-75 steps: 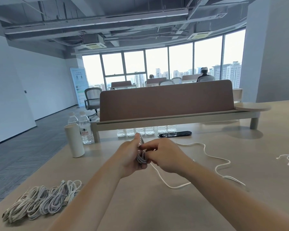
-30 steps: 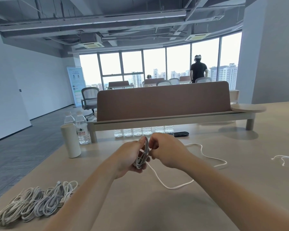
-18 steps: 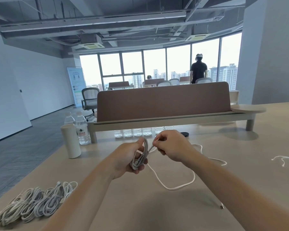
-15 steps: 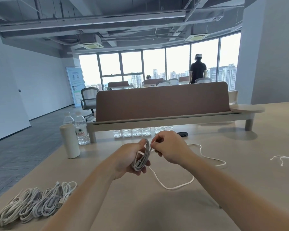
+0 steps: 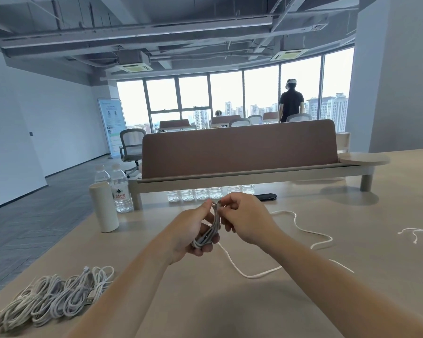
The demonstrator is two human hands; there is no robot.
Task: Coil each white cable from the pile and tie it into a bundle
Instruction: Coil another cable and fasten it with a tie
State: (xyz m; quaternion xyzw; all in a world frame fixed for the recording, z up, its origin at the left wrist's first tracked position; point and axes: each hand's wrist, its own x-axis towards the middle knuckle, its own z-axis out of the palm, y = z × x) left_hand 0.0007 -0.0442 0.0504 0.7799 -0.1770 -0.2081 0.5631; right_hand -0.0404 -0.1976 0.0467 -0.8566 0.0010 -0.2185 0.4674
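Observation:
My left hand point(image 5: 188, 232) grips a small coil of white cable point(image 5: 209, 231) held upright above the table. My right hand point(image 5: 244, 218) pinches the same cable at the top of the coil. The cable's loose tail point(image 5: 300, 230) runs from under the coil across the table to the right in a wavy loop. A row of coiled white cables point(image 5: 51, 298) lies at the near left of the table.
A white cylinder point(image 5: 104, 207) and water bottles point(image 5: 120, 189) stand at the left. A brown divider panel on a raised shelf point(image 5: 239, 147) crosses the table behind my hands, with small bottles under it. A short white string point(image 5: 415, 232) lies at the right. A person stands far back.
My right hand has laid more cable onto the coil, and the loose tail on the table has shortened and shifted. The distant person has stood up.

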